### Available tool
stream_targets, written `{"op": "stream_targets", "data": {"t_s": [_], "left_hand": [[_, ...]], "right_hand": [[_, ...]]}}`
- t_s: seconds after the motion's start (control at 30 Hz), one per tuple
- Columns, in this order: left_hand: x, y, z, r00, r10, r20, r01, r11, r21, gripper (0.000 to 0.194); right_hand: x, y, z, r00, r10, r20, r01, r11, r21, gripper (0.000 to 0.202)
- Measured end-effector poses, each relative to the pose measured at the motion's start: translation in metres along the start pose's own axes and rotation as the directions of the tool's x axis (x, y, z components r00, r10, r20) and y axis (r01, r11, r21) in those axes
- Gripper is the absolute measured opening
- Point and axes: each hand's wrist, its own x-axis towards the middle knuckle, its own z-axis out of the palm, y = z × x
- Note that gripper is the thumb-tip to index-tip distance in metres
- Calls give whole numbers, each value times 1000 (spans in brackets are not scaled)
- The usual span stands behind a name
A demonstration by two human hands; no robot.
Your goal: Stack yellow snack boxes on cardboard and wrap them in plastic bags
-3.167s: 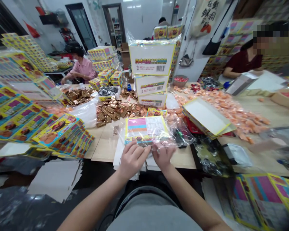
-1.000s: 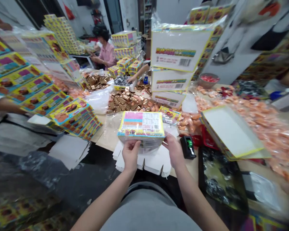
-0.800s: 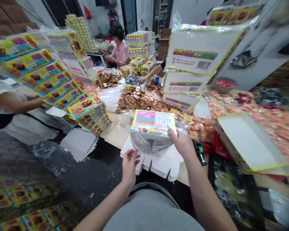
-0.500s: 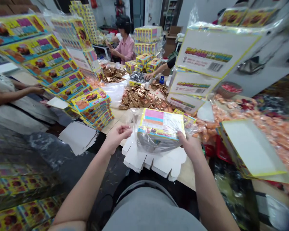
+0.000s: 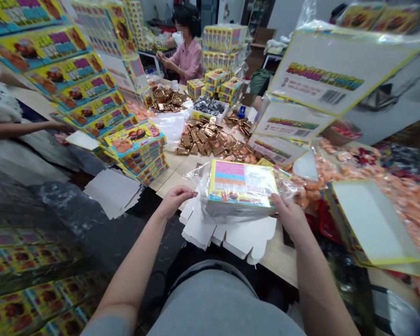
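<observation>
A yellow printed box pack (image 5: 243, 182) in a clear plastic bag lies on flat white cartons (image 5: 227, 233) at the table's near edge. My right hand (image 5: 289, 212) grips the pack's right end, thumb on the top and the other fingers hidden. At the pack's left, my left hand (image 5: 177, 201) is closed, thumb and fingers pinched together at the edge of the clear bag (image 5: 199, 175); the film between the fingertips is too small to make out.
Stacked yellow boxes (image 5: 136, 140) rise at left, wrapped white-sided packs (image 5: 301, 119) at right. Behind lie gold packets (image 5: 210, 140) and a box of dark packets (image 5: 210, 107). Orange packets (image 5: 378, 172) cover the right side. A person in pink (image 5: 189, 56) sits beyond; another person's arm (image 5: 24, 128) reaches in from the left.
The view has shifted slightly. Another person's hand has left the box of dark packets. My right hand still holds the bagged pack, and my left hand stays beside its left end.
</observation>
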Motion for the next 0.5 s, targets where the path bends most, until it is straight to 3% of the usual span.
{"op": "stream_targets", "data": {"t_s": [0.1,0.33,0.5], "left_hand": [[-1,8,-4,1000,28,-8,-27,998,55,26],[-29,23,-3,985,159,-64,-137,956,261,20],[-4,19,-5,969,247,-14,-228,914,336,19]], "right_hand": [[1,3,0,1000,12,-22,-11,999,47,59],[3,0,-2,996,85,-40,-81,992,99,56],[0,-8,-1,990,135,-51,-126,981,150,54]]}}
